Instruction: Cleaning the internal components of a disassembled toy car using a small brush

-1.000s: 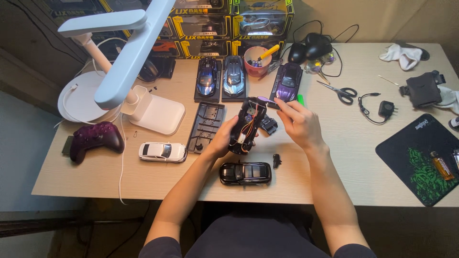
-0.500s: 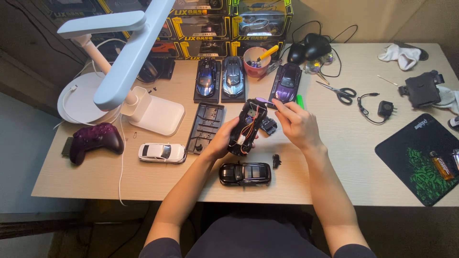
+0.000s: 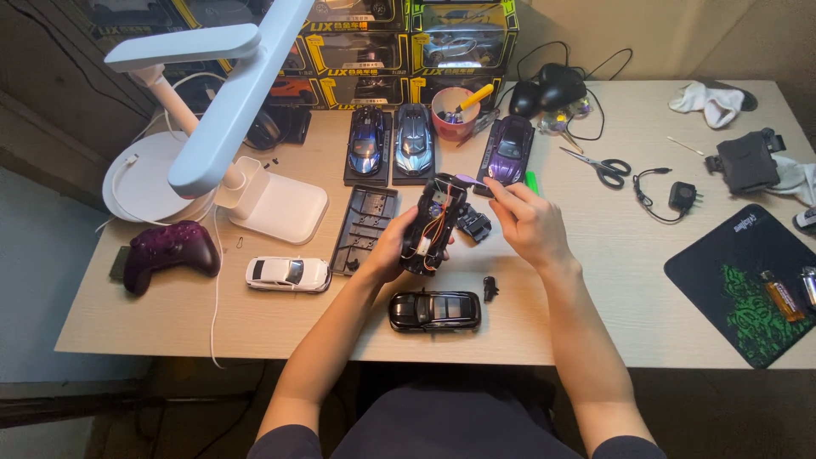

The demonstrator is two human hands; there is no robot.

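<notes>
Opened model-car chassis [image 3: 432, 224], wiring exposed, held above the desk [image 3: 629, 280] between two hands.

Gripped from the left side by the left hand [image 3: 389, 252], fingers curled round its lower end; long axis running from near the body up and slightly right toward the purple model car [image 3: 508, 151]. Right hand [image 3: 529, 223] just right of the chassis's far end, fingers pinched on a small purple-tipped tool [image 3: 468, 180] pointed left at that end; nearer to it than the left. Loose black part [image 3: 473, 225] just beside, black model car [image 3: 434, 310] below, white one [image 3: 287, 274] at left.
</notes>
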